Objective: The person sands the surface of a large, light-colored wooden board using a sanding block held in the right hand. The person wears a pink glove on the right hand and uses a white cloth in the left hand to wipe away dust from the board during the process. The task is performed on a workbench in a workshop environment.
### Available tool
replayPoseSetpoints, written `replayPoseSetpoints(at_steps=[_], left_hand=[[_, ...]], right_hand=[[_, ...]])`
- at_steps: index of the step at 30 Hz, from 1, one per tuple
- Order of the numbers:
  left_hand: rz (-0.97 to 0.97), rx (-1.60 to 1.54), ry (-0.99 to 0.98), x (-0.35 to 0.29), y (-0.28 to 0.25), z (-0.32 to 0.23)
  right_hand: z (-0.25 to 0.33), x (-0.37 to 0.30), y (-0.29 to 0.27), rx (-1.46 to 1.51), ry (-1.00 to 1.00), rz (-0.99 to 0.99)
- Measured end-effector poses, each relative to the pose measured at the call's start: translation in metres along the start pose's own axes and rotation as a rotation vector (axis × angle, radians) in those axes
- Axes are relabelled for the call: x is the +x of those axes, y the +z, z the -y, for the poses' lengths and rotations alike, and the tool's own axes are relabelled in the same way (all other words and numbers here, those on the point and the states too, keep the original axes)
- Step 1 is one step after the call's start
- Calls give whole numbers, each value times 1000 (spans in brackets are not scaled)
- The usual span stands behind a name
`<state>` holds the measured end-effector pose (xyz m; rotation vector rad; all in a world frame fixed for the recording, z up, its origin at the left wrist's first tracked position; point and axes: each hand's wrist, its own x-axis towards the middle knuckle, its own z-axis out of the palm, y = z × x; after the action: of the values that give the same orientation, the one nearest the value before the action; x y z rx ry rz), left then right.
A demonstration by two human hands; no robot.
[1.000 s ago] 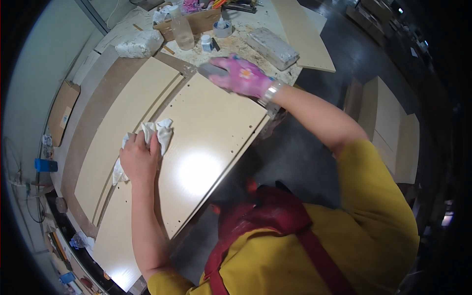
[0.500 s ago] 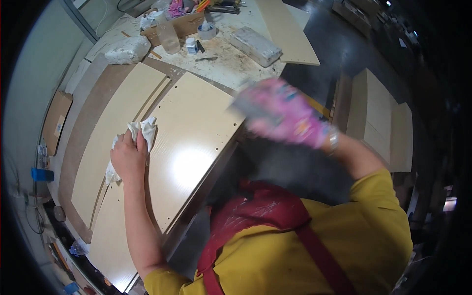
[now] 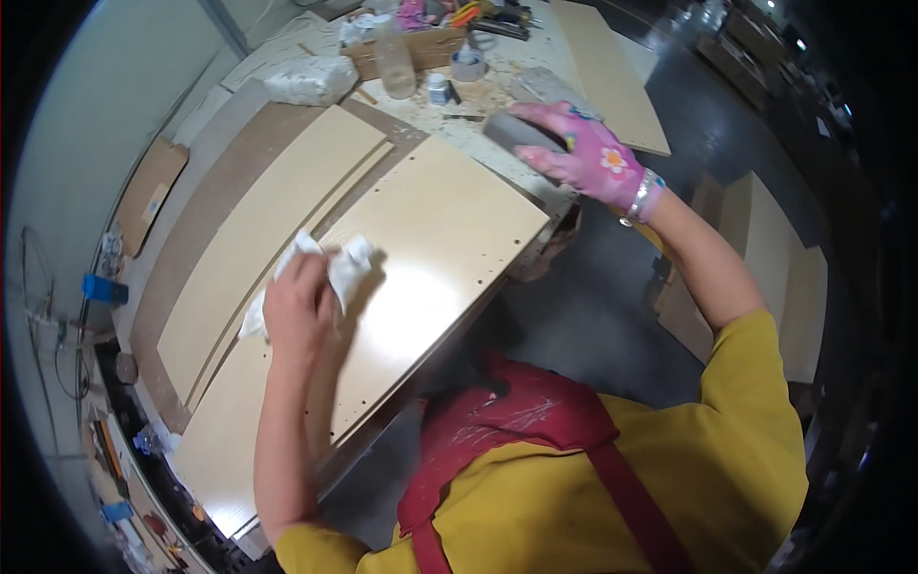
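My bare left hand (image 3: 301,301) is closed on a crumpled white cloth (image 3: 352,273). It is over the left part of a pale wood-coloured panel (image 3: 421,258) with small drilled holes along its edges, and a shadow falls beside the cloth. My right hand (image 3: 598,158) wears a pink flowered glove and grips a grey sanding block (image 3: 516,143). The block is past the panel's far right corner, over the worktable's edge. Just behind it lies a grey-white wrapped slab (image 3: 545,86), partly covered by the glove.
A narrower curved-looking board (image 3: 277,230) lies left of the panel. On the worktable stand a clear bottle (image 3: 393,62), a small white jar (image 3: 438,89), a tape roll (image 3: 468,65) and a cardboard box (image 3: 430,48) with tools. Cardboard (image 3: 775,258) stands on the floor at right.
My right hand has moved from the panel's right corner out to the far worktable with the sanding block. My left hand has bunched the cloth and raised it slightly. The view has shifted.
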<state>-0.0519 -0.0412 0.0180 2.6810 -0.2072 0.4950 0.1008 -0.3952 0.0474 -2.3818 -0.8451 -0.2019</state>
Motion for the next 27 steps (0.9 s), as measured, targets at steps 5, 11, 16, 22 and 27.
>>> replayPoseSetpoints(at_steps=[5,11,16,22,27], left_hand=[[161,24,-37,-95,-51,15],[13,113,118,-111,-34,25],[-30,125,102,-116,-32,28],[-47,23,180,-115,-33,26],[48,-383,174,-135,-53,16]], right_hand=[[20,74,54,-261,71,175],[201,73,212,-33,-422,25],[127,81,186,-171,-249,98],[164,76,191,-246,-89,99],[295,67,248,1,-440,344]])
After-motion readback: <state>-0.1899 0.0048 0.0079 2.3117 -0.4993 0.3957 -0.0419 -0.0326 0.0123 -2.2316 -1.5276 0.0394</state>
